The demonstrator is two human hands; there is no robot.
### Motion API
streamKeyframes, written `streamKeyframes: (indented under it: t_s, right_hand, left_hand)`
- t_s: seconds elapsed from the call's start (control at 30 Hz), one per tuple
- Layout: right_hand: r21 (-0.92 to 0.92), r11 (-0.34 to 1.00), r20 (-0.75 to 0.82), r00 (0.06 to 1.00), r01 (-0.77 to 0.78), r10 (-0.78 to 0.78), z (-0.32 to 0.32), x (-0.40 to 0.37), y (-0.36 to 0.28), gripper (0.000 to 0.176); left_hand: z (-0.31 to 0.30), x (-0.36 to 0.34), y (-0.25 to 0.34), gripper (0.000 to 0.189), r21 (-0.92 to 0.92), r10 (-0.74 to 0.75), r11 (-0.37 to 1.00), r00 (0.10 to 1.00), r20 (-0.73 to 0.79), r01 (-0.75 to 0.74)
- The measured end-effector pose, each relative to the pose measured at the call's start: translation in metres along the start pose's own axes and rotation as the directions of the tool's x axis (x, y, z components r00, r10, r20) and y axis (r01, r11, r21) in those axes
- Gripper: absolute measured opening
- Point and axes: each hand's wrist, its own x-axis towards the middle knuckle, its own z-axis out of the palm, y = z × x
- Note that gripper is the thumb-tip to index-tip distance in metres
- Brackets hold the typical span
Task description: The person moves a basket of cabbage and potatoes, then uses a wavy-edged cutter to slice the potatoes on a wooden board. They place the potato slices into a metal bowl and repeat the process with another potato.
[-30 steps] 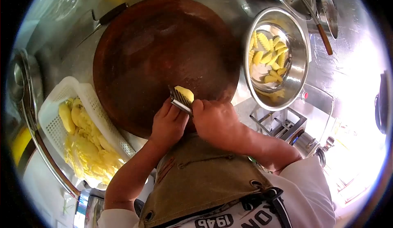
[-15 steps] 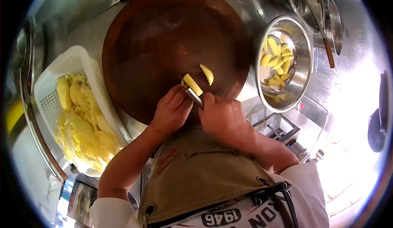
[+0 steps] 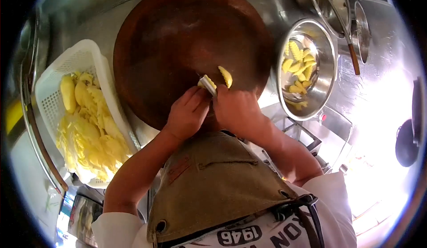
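Observation:
On the round brown cutting board point(image 3: 178, 38), my right hand point(image 3: 238, 110) is closed around a crinkle cutter point(image 3: 207, 86), its metal edge lying over a yellow potato piece point(image 3: 202, 84). My left hand point(image 3: 189, 113) has its fingers bent against the near left side of that piece, steadying it. Just beyond my right hand lies a loose ridged potato wedge point(image 3: 226, 76). The cutter's blade is mostly hidden from above.
At the left stands a white perforated basket point(image 3: 97, 54) with peeled potatoes point(image 3: 68, 93) and a clear plastic bag point(image 3: 86, 145). A steel bowl point(image 3: 330, 65) with ridged potato pieces point(image 3: 295, 50) is at the right. Behind it are metal pans and a wooden-handled ladle point(image 3: 353, 58).
The cutter has swung over the top of the potato piece and covers more of it. My right hand has moved slightly up the board. The loose wedge lies about where it was.

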Motion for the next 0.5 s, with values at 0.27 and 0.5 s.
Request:
streamKeyframes:
  t_s: [0.27, 0.5]
  right_hand:
    - [0.362, 0.915, -0.167, 0.953, -0.18, 0.253, -0.016, -0.012, 0.09, 0.029]
    - [0.612, 0.775, -0.091, 0.987, 0.16, -0.131, 0.023, 0.017, 0.111, 0.029]
  left_hand:
    - [-0.015, 0.011, 0.035, 0.033, -0.342, -0.648, 0.701, 0.759, 0.062, 0.626]
    - [0.014, 0.048, 0.048, 0.057, -0.181, -0.628, 0.765, 0.778, 0.003, 0.618]
